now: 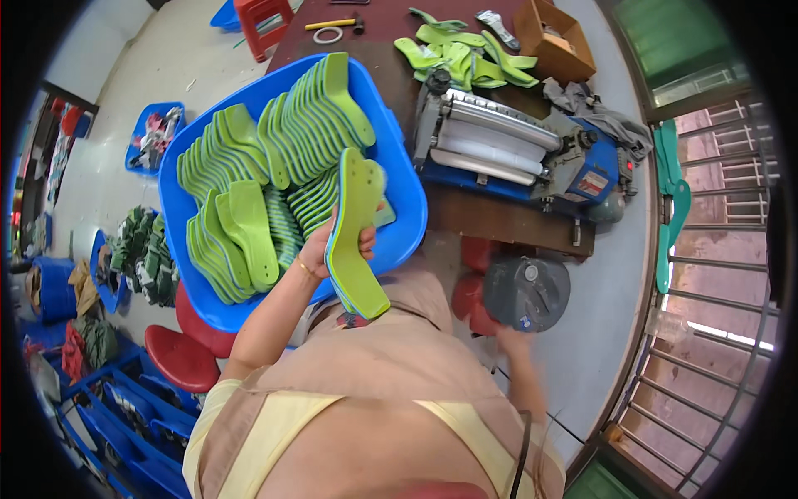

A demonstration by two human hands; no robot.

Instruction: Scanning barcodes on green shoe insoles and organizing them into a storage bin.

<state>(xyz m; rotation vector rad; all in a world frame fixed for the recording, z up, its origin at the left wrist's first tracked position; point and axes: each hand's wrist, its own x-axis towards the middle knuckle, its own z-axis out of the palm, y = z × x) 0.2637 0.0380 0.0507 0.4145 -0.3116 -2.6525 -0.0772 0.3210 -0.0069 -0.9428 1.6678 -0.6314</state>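
Note:
My left hand (314, 252) is closed round a small stack of flat lime-green bent pieces (356, 224), held upright over the near edge of a blue plastic tub (395, 125). The top piece has small holes near its upper end. Inside the tub, more of the same green pieces (316, 104) stand in several tight overlapping rows. My right hand (514, 339) is down on the right, beside a dark round container (527, 293) with a handle on its lid. That hand is blurred, and its fingers cannot be made out.
On the dark red table stand a roller machine (499, 137) with a blue body, a heap of loose green pieces (465, 58), a wooden box (555, 37), a hammer (337, 24) and a tape roll (327, 36). Red stools (179, 356) are at left; a barred window (719, 258) is at right.

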